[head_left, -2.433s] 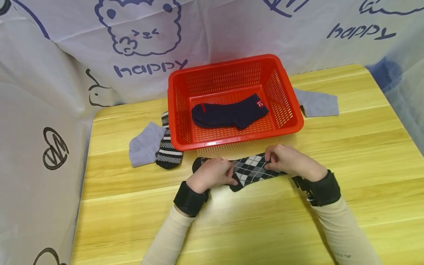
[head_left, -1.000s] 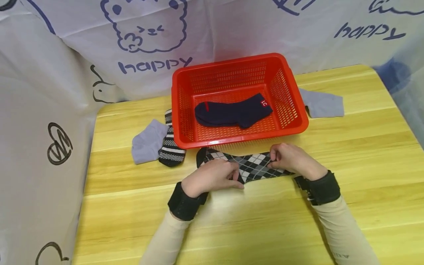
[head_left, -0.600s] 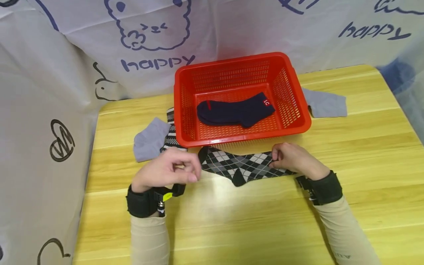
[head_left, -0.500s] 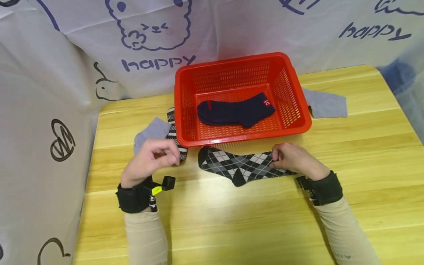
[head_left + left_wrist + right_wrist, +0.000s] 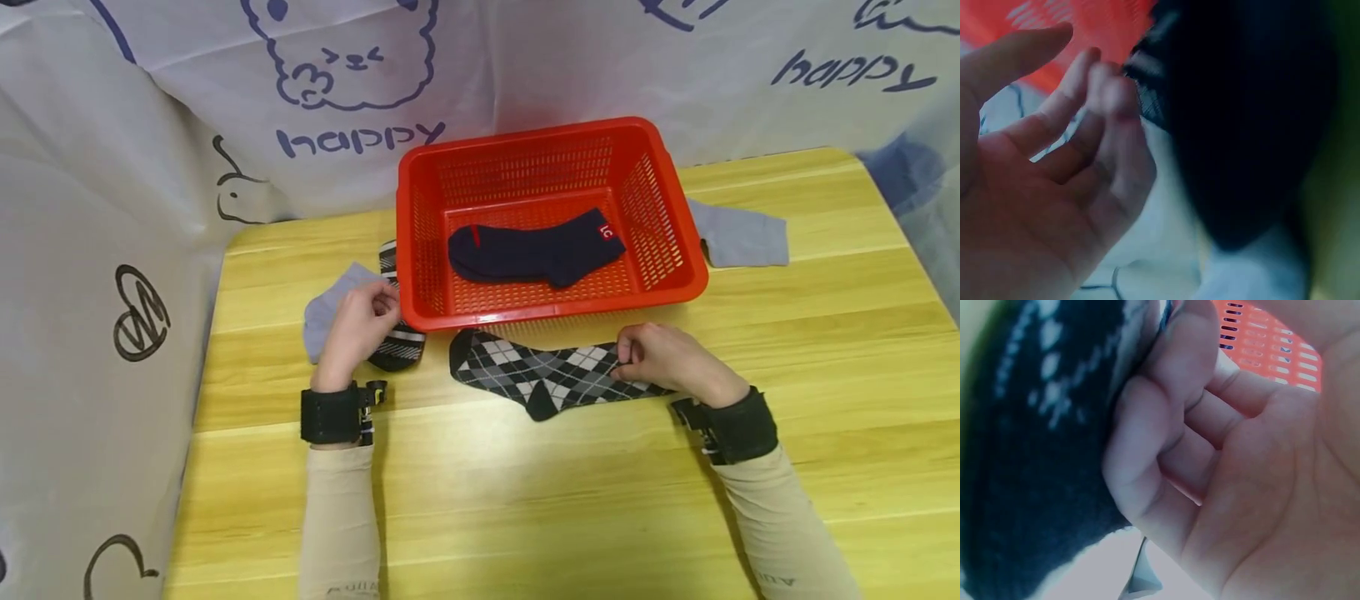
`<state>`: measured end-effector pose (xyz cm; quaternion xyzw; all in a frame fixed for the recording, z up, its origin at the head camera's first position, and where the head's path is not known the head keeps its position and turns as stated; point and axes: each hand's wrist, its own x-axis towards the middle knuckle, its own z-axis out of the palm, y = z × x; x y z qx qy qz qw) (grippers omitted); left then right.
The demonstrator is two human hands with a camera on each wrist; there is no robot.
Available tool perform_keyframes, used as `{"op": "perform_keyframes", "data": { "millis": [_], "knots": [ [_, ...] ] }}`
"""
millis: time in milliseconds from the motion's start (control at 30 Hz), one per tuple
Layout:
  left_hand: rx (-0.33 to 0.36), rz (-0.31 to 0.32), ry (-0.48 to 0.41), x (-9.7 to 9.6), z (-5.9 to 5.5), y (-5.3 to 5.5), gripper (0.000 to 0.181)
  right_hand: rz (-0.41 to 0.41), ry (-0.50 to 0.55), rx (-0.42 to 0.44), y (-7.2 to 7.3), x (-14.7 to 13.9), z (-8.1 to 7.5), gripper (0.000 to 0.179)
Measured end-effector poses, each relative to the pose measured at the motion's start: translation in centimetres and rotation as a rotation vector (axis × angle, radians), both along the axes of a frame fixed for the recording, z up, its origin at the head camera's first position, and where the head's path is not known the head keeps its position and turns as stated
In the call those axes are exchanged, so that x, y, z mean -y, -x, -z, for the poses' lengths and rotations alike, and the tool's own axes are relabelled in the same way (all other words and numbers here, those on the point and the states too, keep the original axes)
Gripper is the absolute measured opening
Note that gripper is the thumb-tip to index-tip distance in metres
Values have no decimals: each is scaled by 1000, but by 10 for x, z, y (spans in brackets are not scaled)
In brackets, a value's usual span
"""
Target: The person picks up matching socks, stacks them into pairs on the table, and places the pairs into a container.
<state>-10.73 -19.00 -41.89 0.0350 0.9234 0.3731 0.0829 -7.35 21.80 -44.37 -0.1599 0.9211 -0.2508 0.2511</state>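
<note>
An argyle sock [image 5: 517, 371] in black, grey and white lies flat in front of the red basket [image 5: 555, 315], toe to the left. My right hand [image 5: 667, 358] pinches it near the cuff, fingers curled; the right wrist view shows fingertips against the dark knit [image 5: 1041, 487]. My left hand [image 5: 360, 329] hovers over a black-and-white striped sock [image 5: 397, 352] and a light grey sock [image 5: 321, 312], beside the basket's left corner. In the left wrist view its fingers are loosely bent, with thumb apart and nothing between. The basket hides part of the striped sock.
Navy socks [image 5: 525, 254] with a red label lie inside the basket. Another grey sock [image 5: 750, 237] lies to the basket's right, partly behind it. A white printed cloth [image 5: 525, 67] hangs along the back edge of the wooden table [image 5: 525, 517].
My left hand has left the argyle sock and moved left, then forward to the striped sock. The argyle sock's toe end has shifted slightly toward the basket. My right hand stays at the cuff.
</note>
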Motion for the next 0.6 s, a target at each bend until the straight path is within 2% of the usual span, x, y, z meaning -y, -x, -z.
{"op": "perform_keyframes", "data": {
  "millis": [100, 233, 367, 600],
  "knots": [
    [48, 29, 54, -6, 9, 3, 25, -3, 1, 0, 0, 0, 1, 22],
    [92, 48, 145, -8, 16, 5, 45, -6, 0, -10, 1, 0, 1, 22],
    [103, 50, 218, -10, 21, 4, 61, -4, -6, -10, 2, 0, 0, 22],
    [92, 44, 259, -14, 24, 2, 66, -3, -11, -11, 1, 0, 0, 22]
  ]
}}
